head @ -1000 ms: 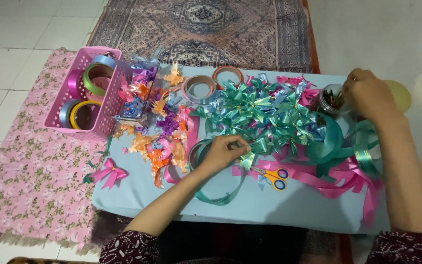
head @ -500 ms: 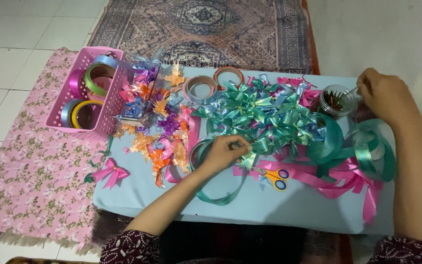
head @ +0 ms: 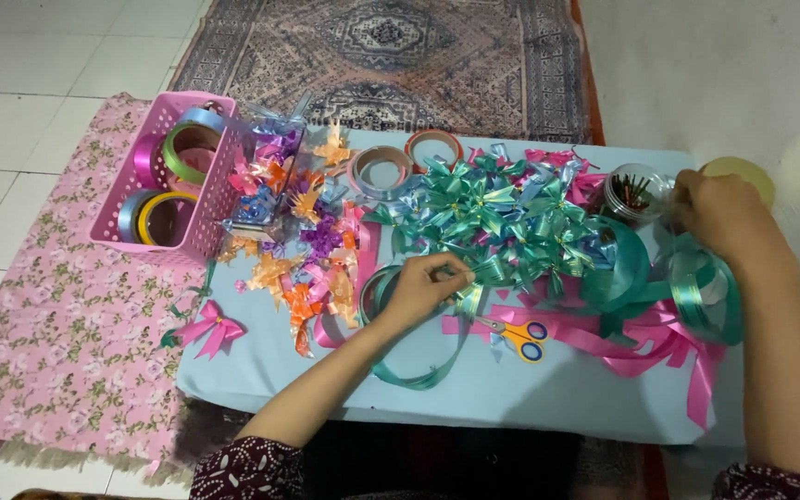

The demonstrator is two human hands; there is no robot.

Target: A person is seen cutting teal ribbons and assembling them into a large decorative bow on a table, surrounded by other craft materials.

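Currently, the left hand [head: 426,287] is closed, pinching a teal ribbon strip [head: 418,370] at the near edge of the teal bow pile [head: 502,218]. Right of that pile, the right hand [head: 724,218] grips a teal ribbon roll [head: 701,296], just beside a clear jar [head: 636,193]. Yellow-handled scissors [head: 520,335] lie just before the pile.

Glossy teal ribbon bows [head: 502,222]; matt pale-blue cloth on worktop [head: 511,393]; pink plastic basket [head: 206,185], perforated; clear plastic jar [head: 636,193].

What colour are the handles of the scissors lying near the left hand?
Yellow, with blue inside the finger loops; the scissors show clearly in the head view, right of the left hand.
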